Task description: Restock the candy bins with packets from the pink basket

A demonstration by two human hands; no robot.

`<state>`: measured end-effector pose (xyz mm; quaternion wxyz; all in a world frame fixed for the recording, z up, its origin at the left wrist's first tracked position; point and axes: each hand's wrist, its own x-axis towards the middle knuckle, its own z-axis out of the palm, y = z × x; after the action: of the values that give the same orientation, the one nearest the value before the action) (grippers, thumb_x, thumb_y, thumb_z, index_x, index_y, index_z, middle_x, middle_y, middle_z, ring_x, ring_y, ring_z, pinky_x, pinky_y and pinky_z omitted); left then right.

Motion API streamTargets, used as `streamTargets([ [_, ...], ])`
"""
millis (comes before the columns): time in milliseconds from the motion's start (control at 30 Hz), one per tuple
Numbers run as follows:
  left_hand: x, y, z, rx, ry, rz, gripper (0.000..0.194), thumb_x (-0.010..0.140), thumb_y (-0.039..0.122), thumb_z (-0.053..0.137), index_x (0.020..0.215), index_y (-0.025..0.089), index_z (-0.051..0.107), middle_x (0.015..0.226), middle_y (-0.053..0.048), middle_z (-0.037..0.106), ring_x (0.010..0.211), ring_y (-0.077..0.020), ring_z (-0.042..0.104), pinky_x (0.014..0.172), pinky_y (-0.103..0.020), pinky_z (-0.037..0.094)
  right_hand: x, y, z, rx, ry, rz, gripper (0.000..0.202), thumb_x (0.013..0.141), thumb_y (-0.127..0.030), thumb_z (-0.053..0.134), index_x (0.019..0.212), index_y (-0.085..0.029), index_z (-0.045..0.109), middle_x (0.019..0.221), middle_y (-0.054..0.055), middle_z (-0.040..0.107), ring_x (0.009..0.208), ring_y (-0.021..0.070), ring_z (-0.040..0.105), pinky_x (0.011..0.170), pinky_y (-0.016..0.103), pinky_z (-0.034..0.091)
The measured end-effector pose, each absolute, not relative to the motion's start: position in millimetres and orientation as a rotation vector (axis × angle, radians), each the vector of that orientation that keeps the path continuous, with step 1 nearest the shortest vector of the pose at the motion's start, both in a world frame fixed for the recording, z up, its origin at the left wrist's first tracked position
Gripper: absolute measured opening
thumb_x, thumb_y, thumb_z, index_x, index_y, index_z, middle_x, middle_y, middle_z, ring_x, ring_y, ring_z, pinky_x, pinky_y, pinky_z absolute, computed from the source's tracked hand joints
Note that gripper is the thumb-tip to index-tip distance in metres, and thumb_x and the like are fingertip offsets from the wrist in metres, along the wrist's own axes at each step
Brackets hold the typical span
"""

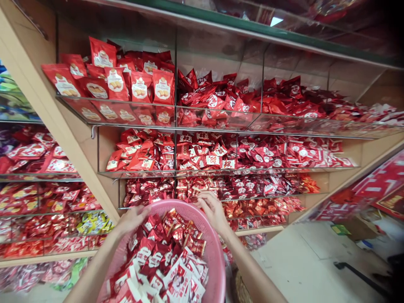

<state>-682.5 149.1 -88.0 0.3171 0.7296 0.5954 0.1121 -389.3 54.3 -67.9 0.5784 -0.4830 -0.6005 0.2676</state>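
A round pink plastic basket [217, 248] with a perforated wall is tilted against the front of the shelves. Inside lie wrapped snacks: dark red packets [154, 256], red and gold wrapped sweets [194, 242] and white and red packets [181, 280]. My left hand [134, 219] is closed on the basket's left far rim, its fingertips partly hidden. On the right far rim, my right hand [213, 210] is closed with its fingers bent over the edge, close to the lower shelf sweets [200, 187].
Glass-fronted shelves hold red cookie packets [140, 86], more red packets [214, 101] and small wrapped sweets [213, 160]. A wooden upright [63, 109] divides off another rack at left with yellow packets [94, 223]. Pale floor [284, 265] and a black bar [360, 277] lie at right.
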Motion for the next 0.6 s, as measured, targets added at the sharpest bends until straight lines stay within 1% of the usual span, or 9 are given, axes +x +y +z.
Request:
streamTargets([
  [67, -683, 149, -88, 1.945, 1.565, 0.254, 0.062, 0.076, 0.07, 0.032, 0.089, 0.02, 0.066, 0.089, -0.006, 0.074, 0.091, -0.0284, 0.065, 0.08, -0.032, 0.046, -394, 43, -64, -1.113, -1.423, 0.537, 0.016, 0.089, -0.032, 0.05, 0.091, -0.021, 0.062, 0.101, 0.007, 0.057, 0.094, 0.0176, 0.059, 0.082, 0.033, 0.05],
  [100, -683, 149, -88, 1.952, 1.568, 0.247, 0.062, 0.076, 0.07, 0.032, 0.09, 0.02, 0.066, 0.09, -0.006, 0.074, 0.092, -0.0285, 0.065, 0.08, -0.032, 0.046, -397, 38, -63, -1.106, -1.42, 0.511, 0.014, 0.088, -0.031, 0.051, 0.092, -0.021, 0.061, 0.102, 0.007, 0.058, 0.097, 0.0181, 0.057, 0.084, 0.034, 0.049],
  [167, -684, 149, -89, 1.951, 1.579, 0.264, 0.063, 0.075, 0.071, 0.034, 0.093, 0.02, 0.067, 0.093, -0.007, 0.074, 0.094, -0.0291, 0.065, 0.081, -0.032, 0.046, -403, 30, -63, -1.085, -1.401, 0.486, 0.012, 0.084, -0.03, 0.056, 0.092, -0.021, 0.06, 0.102, 0.007, 0.058, 0.096, 0.0185, 0.056, 0.084, 0.035, 0.048],
  [233, -685, 150, -91, 1.94, 1.587, 0.305, 0.062, 0.073, 0.07, 0.038, 0.095, 0.021, 0.068, 0.096, -0.007, 0.074, 0.095, -0.0297, 0.065, 0.081, -0.033, 0.046, -409, 25, -65, -1.082, -1.376, 0.456, 0.01, 0.081, -0.028, 0.06, 0.088, -0.021, 0.06, 0.099, 0.007, 0.058, 0.095, 0.0192, 0.056, 0.084, 0.036, 0.047],
  [367, -687, 151, -94, 1.903, 1.599, 0.341, 0.061, 0.07, 0.07, 0.043, 0.096, 0.022, 0.07, 0.095, -0.005, 0.075, 0.095, -0.0298, 0.066, 0.082, -0.032, 0.047, -418, 19, -73, -1.144, -1.352, 0.413, 0.003, 0.08, -0.022, 0.059, 0.082, -0.021, 0.057, 0.1, 0.007, 0.057, 0.098, 0.0199, 0.055, 0.088, 0.037, 0.044],
  [400, -687, 151, -95, 1.89, 1.603, 0.345, 0.062, 0.069, 0.07, 0.043, 0.096, 0.022, 0.07, 0.095, -0.005, 0.075, 0.095, -0.03, 0.066, 0.082, -0.032, 0.047, -420, 18, -75, -1.152, -1.358, 0.418, 0.003, 0.081, -0.021, 0.057, 0.084, -0.021, 0.057, 0.102, 0.007, 0.057, 0.1, 0.0199, 0.055, 0.09, 0.037, 0.044],
  [500, -688, 152, -96, 1.855, 1.603, 0.366, 0.065, 0.068, 0.072, 0.044, 0.097, 0.021, 0.07, 0.096, -0.006, 0.075, 0.098, -0.0309, 0.065, 0.084, -0.033, 0.047, -422, 17, -83, -1.144, -1.374, 0.463, 0.013, 0.082, -0.017, 0.052, 0.092, -0.022, 0.057, 0.106, 0.007, 0.056, 0.105, 0.019, 0.053, 0.093, 0.037, 0.042],
  [600, -689, 152, -97, 1.85, 1.601, 0.371, 0.065, 0.067, 0.073, 0.044, 0.099, 0.021, 0.07, 0.099, -0.006, 0.074, 0.1, -0.0311, 0.064, 0.085, -0.033, 0.047, -423, 17, -88, -1.146, -1.398, 0.514, 0.019, 0.085, -0.016, 0.048, 0.099, -0.023, 0.058, 0.107, 0.006, 0.056, 0.106, 0.0181, 0.053, 0.095, 0.036, 0.041],
])
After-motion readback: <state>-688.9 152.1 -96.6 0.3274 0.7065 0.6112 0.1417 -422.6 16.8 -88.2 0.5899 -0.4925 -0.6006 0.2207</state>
